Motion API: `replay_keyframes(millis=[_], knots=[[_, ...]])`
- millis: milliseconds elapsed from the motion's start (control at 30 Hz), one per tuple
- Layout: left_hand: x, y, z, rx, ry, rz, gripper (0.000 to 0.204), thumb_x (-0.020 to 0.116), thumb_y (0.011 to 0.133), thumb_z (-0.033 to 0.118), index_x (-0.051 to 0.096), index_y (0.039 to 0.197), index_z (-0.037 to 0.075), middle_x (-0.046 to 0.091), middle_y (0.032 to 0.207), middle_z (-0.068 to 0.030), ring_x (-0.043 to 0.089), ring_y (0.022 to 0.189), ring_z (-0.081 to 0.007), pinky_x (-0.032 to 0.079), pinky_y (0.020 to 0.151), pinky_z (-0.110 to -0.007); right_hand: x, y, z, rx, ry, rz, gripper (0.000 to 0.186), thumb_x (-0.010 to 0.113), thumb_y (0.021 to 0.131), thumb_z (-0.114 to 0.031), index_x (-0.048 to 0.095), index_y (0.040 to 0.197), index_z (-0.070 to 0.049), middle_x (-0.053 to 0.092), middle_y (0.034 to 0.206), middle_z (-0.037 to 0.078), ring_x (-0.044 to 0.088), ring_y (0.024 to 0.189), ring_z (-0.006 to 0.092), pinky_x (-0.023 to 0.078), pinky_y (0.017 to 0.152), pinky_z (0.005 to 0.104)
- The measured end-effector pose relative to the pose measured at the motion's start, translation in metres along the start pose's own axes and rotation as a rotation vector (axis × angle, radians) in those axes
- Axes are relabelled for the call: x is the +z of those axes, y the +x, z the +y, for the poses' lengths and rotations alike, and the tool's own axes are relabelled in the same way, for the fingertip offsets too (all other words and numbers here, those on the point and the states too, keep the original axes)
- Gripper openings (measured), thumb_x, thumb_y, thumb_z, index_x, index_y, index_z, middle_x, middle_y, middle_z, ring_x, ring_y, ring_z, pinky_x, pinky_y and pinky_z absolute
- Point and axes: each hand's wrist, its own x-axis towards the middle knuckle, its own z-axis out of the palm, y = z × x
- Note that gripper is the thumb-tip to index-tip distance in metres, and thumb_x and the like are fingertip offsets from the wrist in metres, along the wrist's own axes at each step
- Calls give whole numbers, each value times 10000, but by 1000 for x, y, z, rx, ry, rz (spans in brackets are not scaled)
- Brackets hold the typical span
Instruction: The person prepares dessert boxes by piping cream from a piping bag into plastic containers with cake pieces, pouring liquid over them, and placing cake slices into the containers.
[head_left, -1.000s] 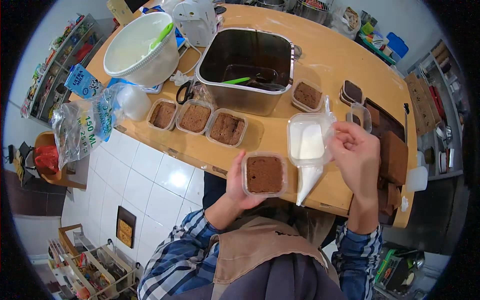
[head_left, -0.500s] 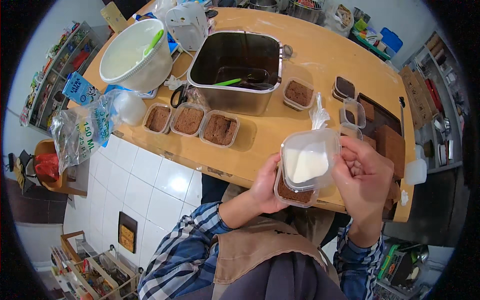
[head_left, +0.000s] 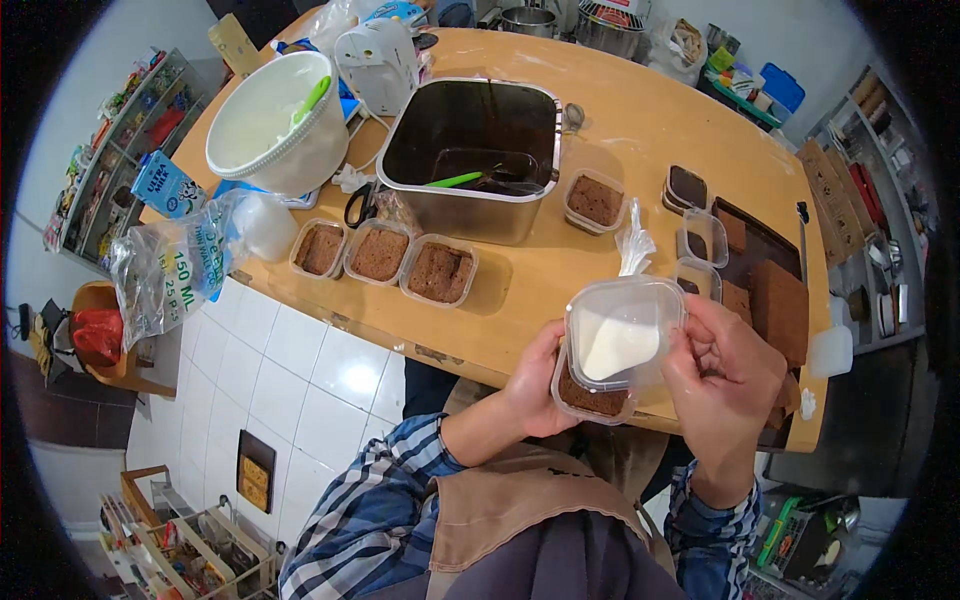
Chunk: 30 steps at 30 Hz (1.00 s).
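My left hand (head_left: pixel 536 388) grips a small square clear plastic tub (head_left: pixel 597 402) with brown cake inside, held over the table's near edge. Between the thumb and fingers of my right hand (head_left: pixel 728 365) is a clear square lid (head_left: pixel 632 292), tilted just above the tub and covering part of it from view. White cream shows through the lid. It seems to belong to a clear bag with a twisted end (head_left: pixel 634 243) lying behind. Several more tubs of brown cake (head_left: pixel 440 272) stand uncovered on the table.
A deep metal pan (head_left: pixel 470 205) with dark sauce and a green-handled spatula stands mid-table. Left of it are a white bowl (head_left: pixel 275 175), a milk carton (head_left: pixel 168 185) and a plastic bag (head_left: pixel 170 265). On the right, cake blocks (head_left: pixel 780 310) lie on a dark tray beside dark-topped tubs (head_left: pixel 687 188).
The view has shifted slightly, so the table sits a little lower in the picture. Both hands keep their hold, with the lid still tilted over the tub.
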Motion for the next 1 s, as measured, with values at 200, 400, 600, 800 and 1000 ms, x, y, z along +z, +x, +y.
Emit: replay_keyframes(millis=[200, 400, 600, 800, 1000], knots=[[1, -1, 1, 6, 23, 10, 507, 223, 866, 421, 374, 1228, 101, 487, 1158, -85, 516, 994, -251, 424, 841, -414, 0, -1, -2, -58, -35, 26, 275, 588, 615, 75, 569, 881, 7, 579, 677, 104, 590, 572, 161, 463, 512, 252], [7, -1, 1, 37, 72, 125, 498, 221, 868, 416, 378, 1227, 110, 490, 1158, -70, 520, 988, -236, 432, 830, -403, 1, -2, 0, -102, -64, 39, 278, 588, 594, 83, 564, 861, 8, 571, 676, 111, 589, 573, 191, 461, 518, 265], [6, -4, 1, 24, 31, 11, 496, 219, 871, 406, 363, 1237, 104, 477, 1174, -75, 504, 1015, -238, 426, 842, -408, 2, -2, -4, -152, -105, 50, 287, 581, 585, 88, 562, 859, 6, 569, 676, 119, 588, 579, 213, 458, 515, 273], [7, -3, 2, 16, 36, -1, 498, 210, 875, 404, 338, 1254, 108, 453, 1200, -83, 482, 1051, -238, 413, 863, -424, 2, -2, -6, -152, -116, 43, 292, 578, 585, 90, 558, 866, 14, 564, 667, 115, 571, 554, 205, 453, 506, 272], [5, -2, 1, 12, 25, -20, 512, 204, 878, 440, 334, 1259, 124, 445, 1209, -77, 479, 1056, -240, 427, 847, -430, 5, -1, -5, -132, -91, 31, 292, 576, 590, 89, 558, 875, 28, 564, 661, 112, 570, 549, 189, 453, 502, 267]])
